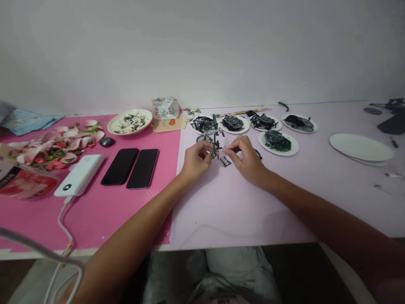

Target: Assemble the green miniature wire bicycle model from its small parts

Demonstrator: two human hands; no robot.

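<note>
My left hand (198, 158) is closed around a small dark green model bicycle (215, 134), held upright with its handlebar part to the far side. Close on its right, my right hand (247, 157) pinches a tiny thin piece (224, 149) against or just beside the model; its kind is too small to make out. Below the fingertips a small dark frame-shaped part (225, 161) lies on the pale table. A grey spoked wheel (204, 138) shows just behind my left hand, and I cannot tell whether it is joined to the model.
White plates of dark model parts (278, 143) stand behind and right of my hands. Two stacked white plates (360, 147) lie at the right. On the pink mat (126, 215) are two phones (142, 169), a white power bank (79, 175), a bowl (129, 122) and several petal-like pieces (63, 143).
</note>
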